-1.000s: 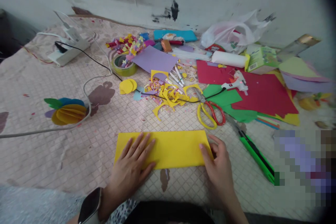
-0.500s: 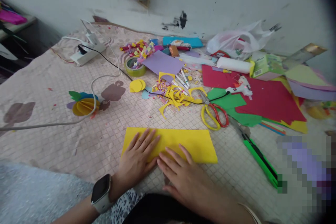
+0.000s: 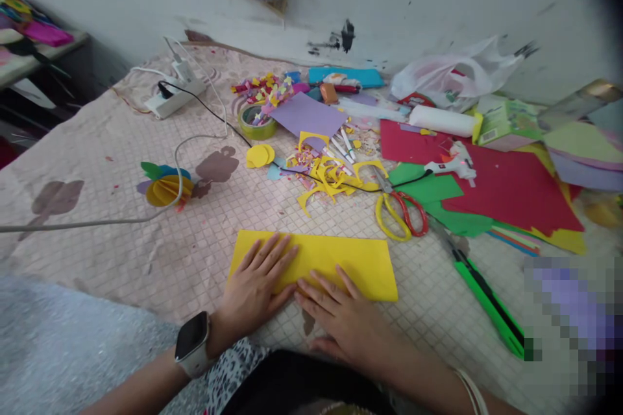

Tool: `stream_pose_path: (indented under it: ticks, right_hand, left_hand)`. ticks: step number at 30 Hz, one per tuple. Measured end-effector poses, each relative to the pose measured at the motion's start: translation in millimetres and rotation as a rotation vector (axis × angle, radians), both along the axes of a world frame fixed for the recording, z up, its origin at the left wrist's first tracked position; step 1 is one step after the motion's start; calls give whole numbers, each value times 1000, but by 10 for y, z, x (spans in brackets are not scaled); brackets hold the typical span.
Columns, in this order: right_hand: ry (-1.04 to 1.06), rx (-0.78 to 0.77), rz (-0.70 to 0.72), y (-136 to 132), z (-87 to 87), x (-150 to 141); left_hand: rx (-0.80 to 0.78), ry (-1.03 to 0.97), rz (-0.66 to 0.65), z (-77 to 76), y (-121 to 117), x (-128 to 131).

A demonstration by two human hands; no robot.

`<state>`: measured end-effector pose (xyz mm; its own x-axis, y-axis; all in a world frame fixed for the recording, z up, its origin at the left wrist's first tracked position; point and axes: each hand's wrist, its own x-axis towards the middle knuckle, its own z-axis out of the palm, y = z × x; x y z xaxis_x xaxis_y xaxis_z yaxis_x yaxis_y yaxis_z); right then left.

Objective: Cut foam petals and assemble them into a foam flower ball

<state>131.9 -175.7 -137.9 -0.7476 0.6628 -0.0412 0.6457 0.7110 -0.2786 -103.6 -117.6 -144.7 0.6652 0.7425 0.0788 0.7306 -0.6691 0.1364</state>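
Yellow paper (image 3: 353,264) lies flat on a patterned bedsheet (image 3: 97,266), in front of the person. The left hand (image 3: 256,279), with a watch (image 3: 192,343) on its wrist, presses palm-down on the paper's left half, fingers spread. The right hand (image 3: 341,314) lies flat just beside it, fingers spread, their tips on the paper's lower edge. Beyond the paper lie yellow scraps (image 3: 324,181); up and to its right are scissors (image 3: 396,217) with yellow and red handles, and a green box cutter (image 3: 487,308).
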Motion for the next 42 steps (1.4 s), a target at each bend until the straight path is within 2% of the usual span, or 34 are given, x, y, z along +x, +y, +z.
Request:
stream_pose_path:
  ticks: [10, 19, 25, 30, 38, 42]
  right_hand:
    - [27, 16, 10, 6, -59, 46]
    - [-2, 37, -49, -15, 65, 161]
    - [-81, 125, -70, -106, 166, 428]
    - [-121, 197, -82, -216, 166, 749]
    - [-136, 272, -179, -439, 123, 1125]
    - [-141, 298, -258, -538, 207, 1293]
  left_hand:
    - [-7, 34, -14, 4, 11, -8]
    - [-47, 22, -9, 10, 11, -13]
    - [-78, 41, 1, 23, 8, -7]
    - [-84, 39, 5, 35, 5, -3]
    - [-66, 25, 4, 15, 1, -15]
    - [-66, 2, 2, 10, -1, -17]
